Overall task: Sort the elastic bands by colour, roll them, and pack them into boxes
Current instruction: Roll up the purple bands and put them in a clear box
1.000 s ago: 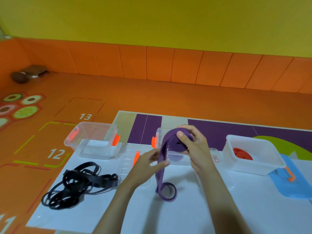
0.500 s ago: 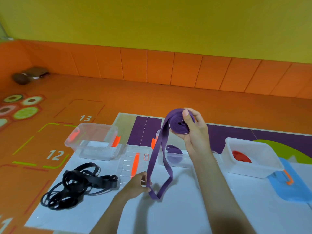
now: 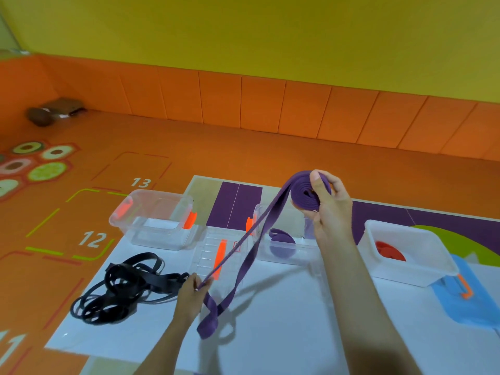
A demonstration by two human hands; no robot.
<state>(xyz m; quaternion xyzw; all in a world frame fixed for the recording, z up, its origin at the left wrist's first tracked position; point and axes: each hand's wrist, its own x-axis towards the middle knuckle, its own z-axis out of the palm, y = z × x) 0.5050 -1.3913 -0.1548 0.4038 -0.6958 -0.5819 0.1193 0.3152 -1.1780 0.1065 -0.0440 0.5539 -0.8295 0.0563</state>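
Purple band (image 3: 301, 195) is up in the air just right of the frame's middle. About half of it is wound into a flat coil and the rest trails down toward the lower left.

My right hand (image 3: 331, 212) is grasping the coil, thumb across its face and fingers wrapped round the back, wrist raised and forearm running up from the bottom edge. My left hand (image 3: 189, 293) sits low, left of centre, pinching one strand of the loose part between thumb and fingertips. From there the strap runs taut up to the coil. The slack end loops down below that hand and touches the white table (image 3: 297, 334).

Containers next:
- The middle clear box (image 3: 286, 260), behind the strap, has one rolled purple band (image 3: 281, 243) in it.
- The white box (image 3: 422, 272) on the right holds a red roll (image 3: 389, 251).
- The clear box (image 3: 159, 197) at the upper left corner of the table has orange latches. Can't tell if there's anything inside.

A clear lid (image 3: 208, 247) with an orange clip lies flat between the left and middle boxes, and a blue lid (image 3: 465, 309) sits at the right edge just beside the white box. The tangle of black bands (image 3: 127, 288) is piled on the table just left of my left hand, not rolled yet.
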